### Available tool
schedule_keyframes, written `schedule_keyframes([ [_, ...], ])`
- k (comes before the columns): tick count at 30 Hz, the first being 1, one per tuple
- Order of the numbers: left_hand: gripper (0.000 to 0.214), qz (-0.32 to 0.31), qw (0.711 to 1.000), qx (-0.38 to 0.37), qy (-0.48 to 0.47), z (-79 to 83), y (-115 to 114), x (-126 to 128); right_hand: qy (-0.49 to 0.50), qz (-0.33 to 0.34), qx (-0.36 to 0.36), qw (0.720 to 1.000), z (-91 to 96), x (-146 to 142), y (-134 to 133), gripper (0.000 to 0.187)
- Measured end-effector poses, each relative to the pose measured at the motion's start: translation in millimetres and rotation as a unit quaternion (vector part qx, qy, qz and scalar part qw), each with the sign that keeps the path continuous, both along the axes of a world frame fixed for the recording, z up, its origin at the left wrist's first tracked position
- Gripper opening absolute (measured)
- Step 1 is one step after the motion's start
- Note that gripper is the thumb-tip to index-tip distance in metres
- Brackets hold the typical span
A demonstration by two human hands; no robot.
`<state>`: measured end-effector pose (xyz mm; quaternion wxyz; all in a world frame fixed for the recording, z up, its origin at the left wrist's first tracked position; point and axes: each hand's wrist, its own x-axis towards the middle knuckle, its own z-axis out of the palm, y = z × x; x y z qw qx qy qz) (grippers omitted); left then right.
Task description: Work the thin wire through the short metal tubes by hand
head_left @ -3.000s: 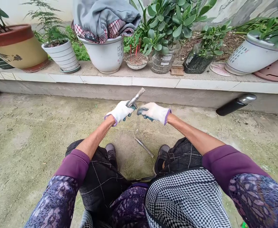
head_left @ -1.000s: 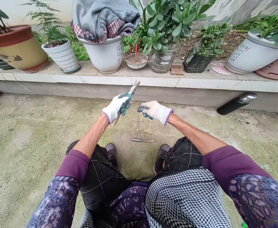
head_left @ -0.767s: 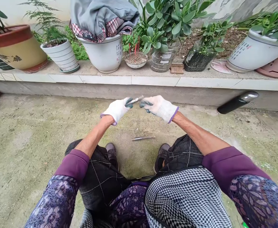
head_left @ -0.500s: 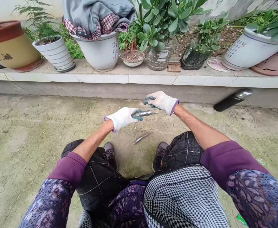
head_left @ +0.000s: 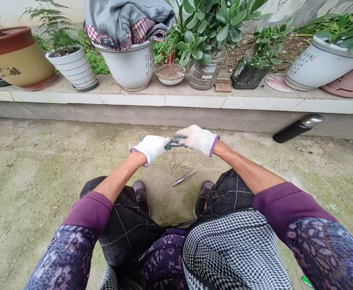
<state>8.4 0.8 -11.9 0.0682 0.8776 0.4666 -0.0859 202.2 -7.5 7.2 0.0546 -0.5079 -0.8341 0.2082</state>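
My left hand [head_left: 153, 149], in a white glove with dark green fingers, is closed around a thin wire-wound stick [head_left: 172, 144] with a silvery wrap. Most of the stick is hidden by the gloves; a pale, blurred end shows left of that hand. At its other end, my right hand [head_left: 193, 138], gloved alike, has its fingers bent onto the stick. Below the hands, a similar slim stick with a silvery end [head_left: 184, 177] lies on the concrete between my shoes.
Ahead runs a low tiled ledge [head_left: 134, 99] with potted plants, a white pot [head_left: 128, 68] heaped with clothes, and a small bowl of red sticks [head_left: 170, 80]. A black flask [head_left: 297, 129] leans at the ledge's foot on the right. Concrete floor [head_left: 58, 161] surrounds my feet.
My right hand has moved left and slightly down onto the wire-wound stick, and its fingers have closed there. My left hand has stayed nearly in place, shifting slightly left.
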Motion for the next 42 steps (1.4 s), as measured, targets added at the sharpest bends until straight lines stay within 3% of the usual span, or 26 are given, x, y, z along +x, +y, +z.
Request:
schedule_keyframes([
  [2, 0.033, -0.023, 0.999, -0.015, -0.019, 3.0, -6, 3, 0.015, -0.017, -0.012, 1.0, -0.2, 9, 9, 0.019],
  [5, 0.032, -0.014, 0.992, -0.045, -0.121, 12.4, -9, 3, 0.101, -0.082, -0.089, 0.987, -0.5, 22, 18, 0.022],
  [8, 0.032, 0.03, 0.959, -0.109, -0.26, 20.5, -8, 1, 0.221, -0.116, -0.146, 0.957, -0.4, 28, 19, 0.02],
  [11, 0.034, 0.109, 0.889, -0.191, -0.401, 22.5, -6, 1, 0.302, -0.124, -0.175, 0.929, -2.8, 24, 14, 0.016],
  [14, 0.027, 0.182, 0.828, -0.201, -0.491, 17.8, -1, 4, 0.312, -0.142, -0.159, 0.926, -8.0, 12, 8, 0.015],
  [18, 0.029, 0.222, 0.768, -0.214, -0.561, 10.0, 5, 6, 0.129, -0.096, -0.023, 0.987, -13.7, 1, 10, 0.019],
  [20, 0.032, 0.223, 0.725, -0.243, -0.605, 10.2, 7, 6, 0.029, -0.047, 0.054, 0.997, -14.6, 1, 15, 0.022],
  [22, 0.033, 0.226, 0.671, -0.258, -0.657, 13.1, 12, 5, 0.008, -0.033, 0.107, 0.994, -14.5, 3, 19, 0.028],
  [24, 0.034, 0.228, 0.611, -0.265, -0.711, 16.2, 18, 4, 0.053, -0.054, 0.119, 0.99, -13.9, 2, 18, 0.032],
  [28, 0.034, 0.238, 0.488, -0.253, -0.8, 15.2, 31, 12, 0.13, -0.073, 0.059, 0.987, -14.9, -15, 6, 0.027],
  [30, 0.034, 0.253, 0.441, -0.236, -0.828, 11.2, 35, 23, 0.114, -0.089, 0.068, 0.987, -16.8, -29, 2, 0.027],
  [33, 0.033, 0.275, 0.38, -0.214, -0.857, 4.7, 39, 40, 0.042, -0.145, 0.106, 0.983, -18.2, -44, 6, 0.044],
  [35, 0.031, 0.281, 0.349, -0.203, -0.871, 2.1, 41, 50, 0.004, -0.176, 0.129, 0.976, -15.6, -45, 13, 0.046],
  [37, 0.026, 0.274, 0.344, -0.207, -0.874, 2.3, 42, 55, -0.005, -0.196, 0.16, 0.967, -8.9, -38, 18, 0.041],
  [38, 0.023, 0.267, 0.355, -0.218, -0.869, 3.5, 41, 56, -0.001, -0.2, 0.18, 0.963, -4.4, -33, 20, 0.04],
  [42, 0.014, 0.244, 0.456, -0.24, -0.821, 12.6, 32, 47, 0.024, -0.191, 0.224, 0.956, 14.0, -7, 15, 0.035],
])
